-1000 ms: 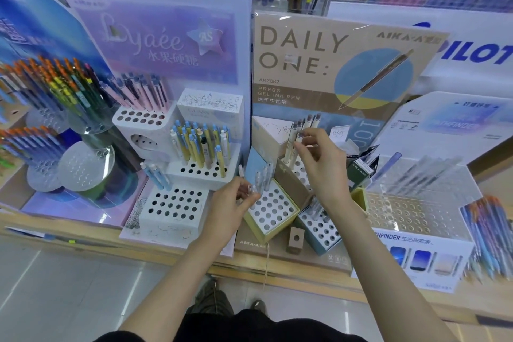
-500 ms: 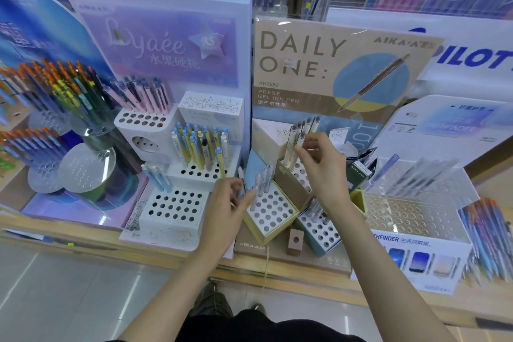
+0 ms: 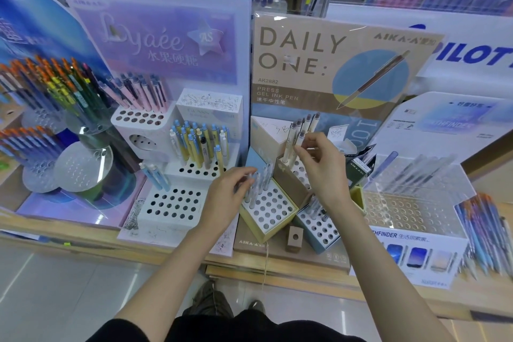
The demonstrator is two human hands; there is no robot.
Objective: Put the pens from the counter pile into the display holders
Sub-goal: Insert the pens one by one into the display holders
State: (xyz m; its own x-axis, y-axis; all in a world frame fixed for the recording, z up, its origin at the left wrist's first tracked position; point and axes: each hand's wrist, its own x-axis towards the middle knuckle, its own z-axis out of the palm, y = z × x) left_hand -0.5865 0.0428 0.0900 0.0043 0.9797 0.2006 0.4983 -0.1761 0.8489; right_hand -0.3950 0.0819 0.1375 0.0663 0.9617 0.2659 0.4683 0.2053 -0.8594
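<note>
1. Pen axis: the cream gel pen [image 3: 300, 138] stands near upright, leaning back, in the tan holder [image 3: 288, 186] just behind the yellow holder [image 3: 277, 228].
2. My right hand [image 3: 324, 166] pinches its top; seating likely means pushing down that axis.
3. My left hand [image 3: 224, 200] curls at the pale pens [image 3: 256, 189] in the yellow holder; I cannot tell whether it grips them.

left hand [image 3: 226, 198] | edged up — fingers [image 3: 245, 175] at grey pens [image 3: 259, 183] (slight)
</note>
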